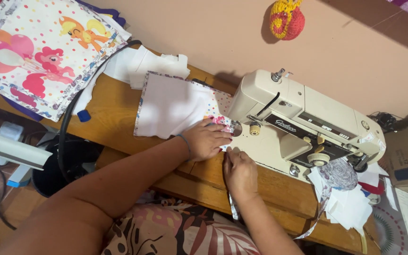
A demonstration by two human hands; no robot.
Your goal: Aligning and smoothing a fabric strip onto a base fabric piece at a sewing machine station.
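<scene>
Head view, centre of frame: the left hand (206, 139) lies flat, fingers pressed together, holding a white fabric panel (173, 106) on a cream sewing machine (303, 123). The right hand (239, 172) pinches a patterned binding strip (233, 208) at the panel's edge. Steady, even feeding would suit here. Wooden table (114, 118); cartoon-print fabric (43, 52) upper left; pink wall (204, 33).

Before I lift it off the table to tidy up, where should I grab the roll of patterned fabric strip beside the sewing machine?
Take the roll of patterned strip by its round outer edge, coming from above and the near side. It lies flat on loose white scraps, its tail trailing toward the right hand, so gather that too. The sewing machine blocks the far side.
</scene>
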